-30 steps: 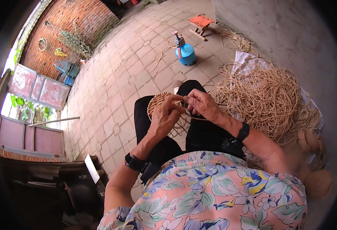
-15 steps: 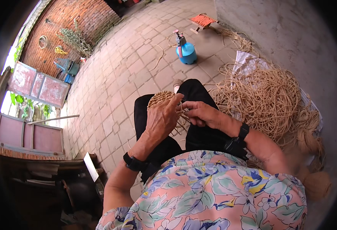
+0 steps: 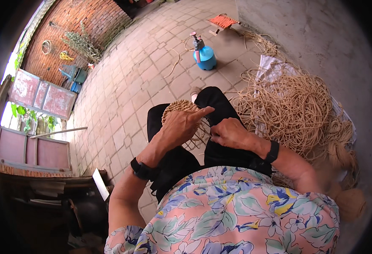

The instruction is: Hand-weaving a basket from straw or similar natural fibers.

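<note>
A round, tan woven cord piece (image 3: 181, 106) rests over my lap, its ridged part showing beyond my left hand (image 3: 181, 125). That hand grips the piece, with the forefinger stretched out to the right and the other fingers mostly hidden underneath. Loose cord strands (image 3: 199, 134) hang below it, between my knees. My right hand (image 3: 230, 133) is closed above my right thigh, a short way from the left. Its fingertips are pressed together near the strands; what they pinch is too small to make out.
A big heap of tan cord (image 3: 296, 112) lies on a white sack (image 3: 271, 65) to my right. Ahead on the paving stand a blue pump sprayer (image 3: 205, 58) and a low stool with an orange seat (image 3: 223, 21). A dark cluttered bench (image 3: 46, 180) is at left.
My right hand has pulled away from the left, toward me and slightly right, and its fingers have closed. My left forefinger now points farther right over the woven piece.
</note>
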A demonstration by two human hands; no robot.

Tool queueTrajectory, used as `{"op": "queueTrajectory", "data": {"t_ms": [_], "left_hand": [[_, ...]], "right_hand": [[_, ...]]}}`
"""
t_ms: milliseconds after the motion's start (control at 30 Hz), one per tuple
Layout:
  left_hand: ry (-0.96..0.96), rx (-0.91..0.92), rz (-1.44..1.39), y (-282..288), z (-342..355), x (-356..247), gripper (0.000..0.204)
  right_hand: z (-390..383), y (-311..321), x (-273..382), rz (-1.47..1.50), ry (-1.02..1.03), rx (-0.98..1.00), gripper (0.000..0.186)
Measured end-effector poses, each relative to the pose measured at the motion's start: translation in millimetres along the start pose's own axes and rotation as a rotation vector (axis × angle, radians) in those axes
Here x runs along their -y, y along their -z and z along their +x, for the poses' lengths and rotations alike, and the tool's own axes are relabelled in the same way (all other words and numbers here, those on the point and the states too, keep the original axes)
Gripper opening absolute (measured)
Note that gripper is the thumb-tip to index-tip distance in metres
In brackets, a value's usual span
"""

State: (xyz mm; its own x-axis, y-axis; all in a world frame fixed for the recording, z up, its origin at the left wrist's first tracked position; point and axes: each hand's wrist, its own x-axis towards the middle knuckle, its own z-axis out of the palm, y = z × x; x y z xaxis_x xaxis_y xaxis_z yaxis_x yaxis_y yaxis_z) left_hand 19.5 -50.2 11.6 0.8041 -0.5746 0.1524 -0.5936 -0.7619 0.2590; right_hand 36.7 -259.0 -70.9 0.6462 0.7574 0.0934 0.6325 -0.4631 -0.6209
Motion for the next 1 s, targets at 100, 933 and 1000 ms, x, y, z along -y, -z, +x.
{"op": "queueTrajectory", "data": {"t_ms": [100, 933, 1000], "left_hand": [[0.017, 0.138, 0.055, 4, 5, 2, 0.055], [0.512, -0.644, 0.362, 87, -51, 90, 0.034], [0.784, -0.659, 0.383, 111, -103, 139, 0.035]], "right_hand": [[7, -8, -1, 0.07, -0.029, -0.147, 0.022], [-4, 109, 25, 1.328, 0.105, -0.329, 0.007], [-25, 142, -11, 1.112, 0.089, -0.534, 0.016]]}}
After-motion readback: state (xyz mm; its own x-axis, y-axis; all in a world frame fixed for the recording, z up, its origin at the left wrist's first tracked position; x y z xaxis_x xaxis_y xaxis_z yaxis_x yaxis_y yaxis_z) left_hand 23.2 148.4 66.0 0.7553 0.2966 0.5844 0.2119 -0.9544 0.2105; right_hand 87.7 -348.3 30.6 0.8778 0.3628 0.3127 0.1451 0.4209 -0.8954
